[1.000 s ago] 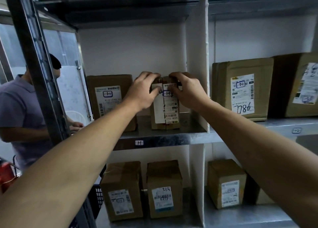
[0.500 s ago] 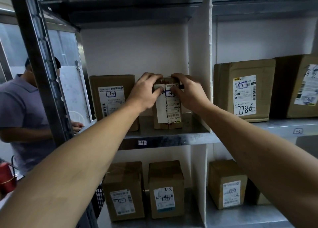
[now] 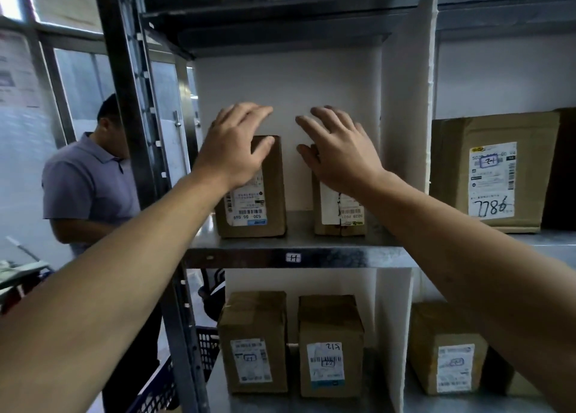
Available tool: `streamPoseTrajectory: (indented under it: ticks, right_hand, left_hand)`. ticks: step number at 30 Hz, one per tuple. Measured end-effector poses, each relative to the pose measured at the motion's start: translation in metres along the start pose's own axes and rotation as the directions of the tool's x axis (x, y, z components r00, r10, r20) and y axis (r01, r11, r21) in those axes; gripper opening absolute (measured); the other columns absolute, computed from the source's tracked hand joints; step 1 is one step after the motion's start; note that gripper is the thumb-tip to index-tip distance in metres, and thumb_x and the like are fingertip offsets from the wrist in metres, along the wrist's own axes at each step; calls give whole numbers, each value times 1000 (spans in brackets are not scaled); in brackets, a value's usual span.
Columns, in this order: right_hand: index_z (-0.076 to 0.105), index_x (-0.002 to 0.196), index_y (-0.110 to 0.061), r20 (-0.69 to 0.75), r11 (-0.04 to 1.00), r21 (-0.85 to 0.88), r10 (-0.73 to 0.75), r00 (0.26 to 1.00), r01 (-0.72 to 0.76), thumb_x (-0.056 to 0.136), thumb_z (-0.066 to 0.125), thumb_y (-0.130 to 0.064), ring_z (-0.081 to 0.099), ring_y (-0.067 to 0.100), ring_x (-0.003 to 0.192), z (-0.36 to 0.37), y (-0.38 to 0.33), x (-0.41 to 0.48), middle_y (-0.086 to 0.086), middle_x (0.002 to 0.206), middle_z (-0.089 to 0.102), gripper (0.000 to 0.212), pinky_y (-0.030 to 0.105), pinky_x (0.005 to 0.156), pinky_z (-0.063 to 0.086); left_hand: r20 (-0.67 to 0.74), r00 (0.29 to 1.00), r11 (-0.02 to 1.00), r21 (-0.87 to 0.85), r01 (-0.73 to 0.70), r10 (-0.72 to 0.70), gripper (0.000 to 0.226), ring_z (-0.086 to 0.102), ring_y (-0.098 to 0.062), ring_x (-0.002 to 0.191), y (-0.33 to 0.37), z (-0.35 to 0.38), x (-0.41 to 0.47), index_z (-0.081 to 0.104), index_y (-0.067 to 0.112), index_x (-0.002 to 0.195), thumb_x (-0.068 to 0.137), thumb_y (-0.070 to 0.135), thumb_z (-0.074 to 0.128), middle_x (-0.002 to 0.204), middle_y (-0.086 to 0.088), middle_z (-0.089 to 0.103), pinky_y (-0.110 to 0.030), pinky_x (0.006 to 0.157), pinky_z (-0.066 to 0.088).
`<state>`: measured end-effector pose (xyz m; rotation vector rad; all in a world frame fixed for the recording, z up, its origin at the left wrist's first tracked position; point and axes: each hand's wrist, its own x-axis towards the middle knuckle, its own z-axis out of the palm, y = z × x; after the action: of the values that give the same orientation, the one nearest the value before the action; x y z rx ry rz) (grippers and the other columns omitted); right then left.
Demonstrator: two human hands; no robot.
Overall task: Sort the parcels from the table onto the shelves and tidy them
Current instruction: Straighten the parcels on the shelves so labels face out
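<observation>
On the middle shelf (image 3: 343, 256), in the compartment left of the white divider (image 3: 405, 132), two brown task parcels stand upright with a clear gap between them: left parcel (image 3: 258, 213), right parcel (image 3: 343, 219), both with printed labels facing you. Your left hand (image 3: 237, 144) is raised in front of the top of the left parcel, fingers straight and relaxed, gripping nothing; the thumb overlaps the box's upper front edge, and contact cannot be told. Your right hand (image 3: 339, 150) is likewise spread and holds nothing, its palm covering the top of the right parcel; contact again not clear. Right of the divider, on the same shelf, a larger parcel (image 3: 498, 132) stands with handwritten digits on its label. On the level below: lower left parcel (image 3: 252, 322) and lower middle parcel (image 3: 330, 322) side by side, lower right parcel (image 3: 436, 328) past the lower divider. Left of the rack's dark upright (image 3: 124, 100), another person (image 3: 90, 182) in a grey-purple polo stands head down.
</observation>
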<state>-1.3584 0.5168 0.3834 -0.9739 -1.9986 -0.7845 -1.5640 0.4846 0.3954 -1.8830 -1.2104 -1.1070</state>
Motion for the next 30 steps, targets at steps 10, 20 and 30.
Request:
streamPoseTrajectory:
  ticks: [10,20,30]
  right_hand:
    - [36,151,-23,187,994,109,-21,982,1,100,50,-46,33,29,143,27,-40,26,5,152,43,58,55,115,30]
    - [40,148,-17,58,999,11,-31,998,31,99,52,-44,32,32,145,26,-33,12,11,150,45,57,53,114,28]
    - [50,138,-15,-42,990,-138,-34,999,28,99,50,-44,48,37,132,-27,6,-38,17,140,54,48,52,107,40]
  left_hand:
    - [183,946,963,23,269,-269,53,31,-28,136,-43,9,-21,41,19,146,95,25,57,144,-9,43,-46,115,30]
    - [121,965,973,59,225,-231,55,34,-30,136,-41,8,-27,39,19,146,95,32,57,143,-10,44,-50,112,34]
    - [-3,1000,991,132,20,-20,48,43,-29,129,19,1,-31,48,16,139,95,34,53,135,-9,53,-47,107,38]
